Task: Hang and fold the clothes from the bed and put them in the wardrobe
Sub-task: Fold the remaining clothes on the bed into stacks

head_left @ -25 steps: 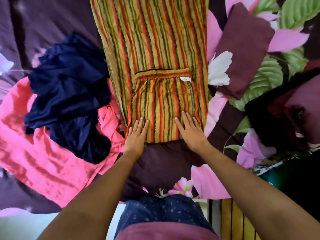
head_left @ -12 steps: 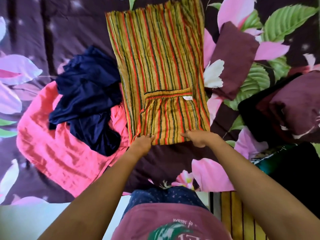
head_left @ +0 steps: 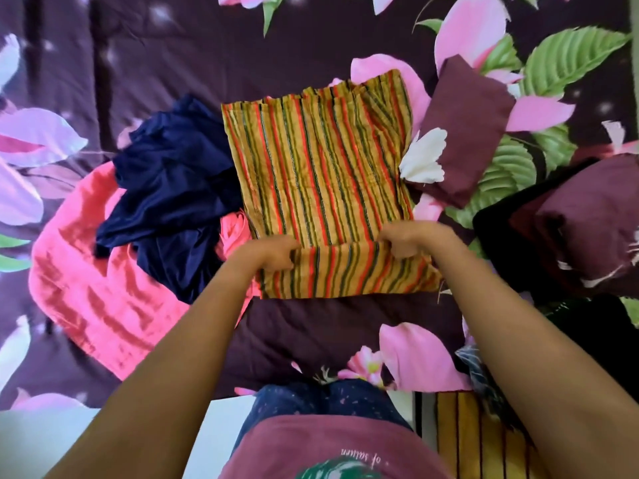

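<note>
A mustard garment with red and dark stripes [head_left: 321, 174] lies flat on the floral bedspread [head_left: 173, 46], with a folded layer across its near part. My left hand [head_left: 273, 252] grips that fold's edge at the left. My right hand [head_left: 406, 242] grips the same edge at the right. A crumpled navy garment [head_left: 169, 188] lies to the left, on top of a spread pink garment [head_left: 103, 292].
A folded maroon cloth [head_left: 466, 133] lies right of the striped garment. Dark maroon pillows [head_left: 581, 229] sit at the right edge. A striped yellow item [head_left: 466, 437] shows at the bottom right beside the bed's near edge.
Both hands went from lying flat on the near hem to gripping it, then carried it away from me, so the striped garment now lies folded shorter.
</note>
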A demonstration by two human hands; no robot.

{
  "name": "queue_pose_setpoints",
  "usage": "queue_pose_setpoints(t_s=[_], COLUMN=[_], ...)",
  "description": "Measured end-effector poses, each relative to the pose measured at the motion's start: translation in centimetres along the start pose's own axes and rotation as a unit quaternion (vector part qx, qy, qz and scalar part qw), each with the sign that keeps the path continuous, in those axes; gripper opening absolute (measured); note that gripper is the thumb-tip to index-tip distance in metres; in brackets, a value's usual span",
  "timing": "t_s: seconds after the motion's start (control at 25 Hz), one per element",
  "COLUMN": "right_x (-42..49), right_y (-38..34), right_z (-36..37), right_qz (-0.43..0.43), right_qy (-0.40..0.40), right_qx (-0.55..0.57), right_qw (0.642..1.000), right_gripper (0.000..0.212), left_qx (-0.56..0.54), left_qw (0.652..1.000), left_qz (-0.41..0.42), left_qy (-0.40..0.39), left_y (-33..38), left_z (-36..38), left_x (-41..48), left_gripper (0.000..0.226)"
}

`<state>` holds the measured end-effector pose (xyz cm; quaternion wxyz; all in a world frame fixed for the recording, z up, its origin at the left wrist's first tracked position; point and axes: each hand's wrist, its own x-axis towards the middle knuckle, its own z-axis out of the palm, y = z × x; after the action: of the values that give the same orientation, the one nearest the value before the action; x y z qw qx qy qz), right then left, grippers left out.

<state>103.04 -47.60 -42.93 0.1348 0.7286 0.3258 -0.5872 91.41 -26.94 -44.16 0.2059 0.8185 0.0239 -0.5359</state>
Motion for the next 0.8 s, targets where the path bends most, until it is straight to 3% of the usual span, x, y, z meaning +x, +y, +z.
queue_pose_setpoints(t_s=[0.08, 0.2, 0.28, 0.44, 0.56, 0.64, 0.72, 0.8], right_x=[1.4, 3.8, 4.9, 5.7, 6.1, 6.7, 7.2, 7.9], right_y=[0.8, 1.5, 1.5, 0.5, 0.6, 1.1, 1.6, 1.4], right_z=[-2.3, -3.2, -2.4, 2.3, 6.3, 8.3, 9.4, 9.3], right_qz=[0.017, 0.02, 0.005, -0.047, -0.064, -0.051, -0.037, -0.019], right_qy=[0.093, 0.269, 0.339, 0.371, 0.367, 0.298, 0.234, 0.229], right_qx=[0.041, 0.013, -0.004, 0.025, -0.013, -0.061, -0.089, -0.113], right_qw=[0.995, 0.963, 0.941, 0.927, 0.928, 0.951, 0.967, 0.967], right_gripper=[0.042, 0.049, 0.056, 0.032, 0.057, 0.076, 0.091, 0.094], left_qx=[-0.058, -0.102, -0.089, -0.087, -0.064, -0.055, -0.027, 0.017], left_qw=[0.994, 0.956, 0.943, 0.962, 0.975, 0.982, 0.986, 0.982], left_qz=[-0.022, -0.082, -0.091, -0.01, 0.027, 0.013, -0.017, -0.046], left_qy=[0.094, 0.263, 0.307, 0.259, 0.213, 0.18, 0.163, 0.182], left_y=[-1.3, -2.1, -1.7, 0.0, 1.4, 2.0, 2.0, 1.6], left_z=[-1.7, -2.4, -1.9, 2.3, 5.7, 7.8, 9.7, 11.2], left_x=[1.5, 3.2, 4.0, 5.4, 6.6, 7.3, 7.9, 8.4], left_gripper=[0.034, 0.039, 0.043, 0.069, 0.102, 0.118, 0.12, 0.113])
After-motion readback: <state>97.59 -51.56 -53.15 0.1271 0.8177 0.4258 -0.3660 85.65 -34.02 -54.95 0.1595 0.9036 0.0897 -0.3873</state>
